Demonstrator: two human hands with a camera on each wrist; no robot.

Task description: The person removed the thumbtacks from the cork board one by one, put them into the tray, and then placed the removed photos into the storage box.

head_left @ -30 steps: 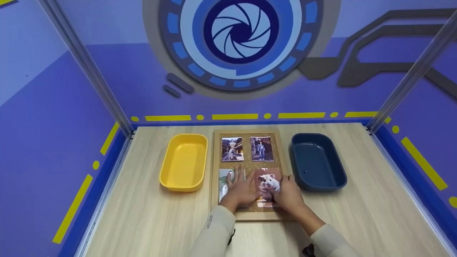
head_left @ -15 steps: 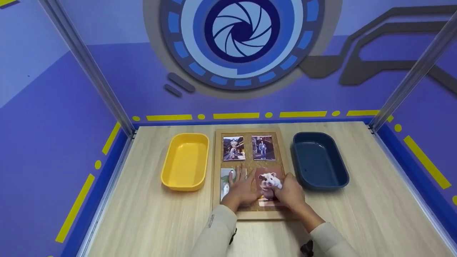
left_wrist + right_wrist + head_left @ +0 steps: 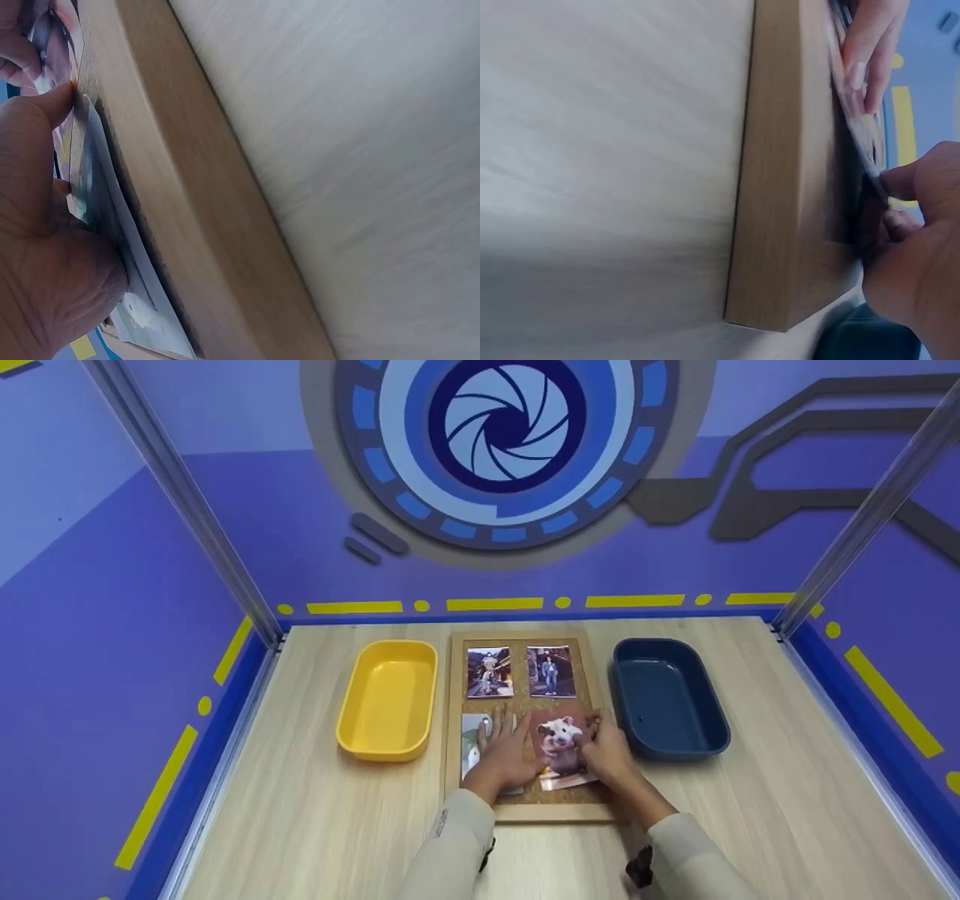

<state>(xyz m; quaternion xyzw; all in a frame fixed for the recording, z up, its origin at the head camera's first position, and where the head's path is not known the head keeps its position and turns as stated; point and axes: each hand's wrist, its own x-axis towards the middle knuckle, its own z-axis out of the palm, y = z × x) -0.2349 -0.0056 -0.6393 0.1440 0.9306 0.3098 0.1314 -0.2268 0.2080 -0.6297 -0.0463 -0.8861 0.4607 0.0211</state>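
Note:
A wood-framed cork board (image 3: 555, 813) lies flat in the middle of the table. My left hand (image 3: 504, 761) rests on its lower left with fingers spread, partly covering a photo of a white bird-like shape (image 3: 470, 741). At the lower right is a hamster photo (image 3: 556, 735), slightly tilted. My right hand (image 3: 609, 754) pinches its right edge between thumb and fingers; in the right wrist view the pinched photo edge (image 3: 859, 142) stands off the cork. The left thumb (image 3: 58, 101) touches or nearly touches the hamster photo's left edge. Two photos of people, left (image 3: 489, 672) and right (image 3: 551, 670), sit on the upper half.
Left of the board stands a yellow tray (image 3: 386, 701). A dark blue tray (image 3: 667, 697) stands on the right, with a tiny dark object (image 3: 640, 719) in it. Purple panels (image 3: 480, 577) and metal posts (image 3: 180, 502) enclose the table at the back and sides.
The hamster photo has tilted and shifted slightly left, its right side lifting with my right hand, which moved a little up and left. My left hand has stayed in place.

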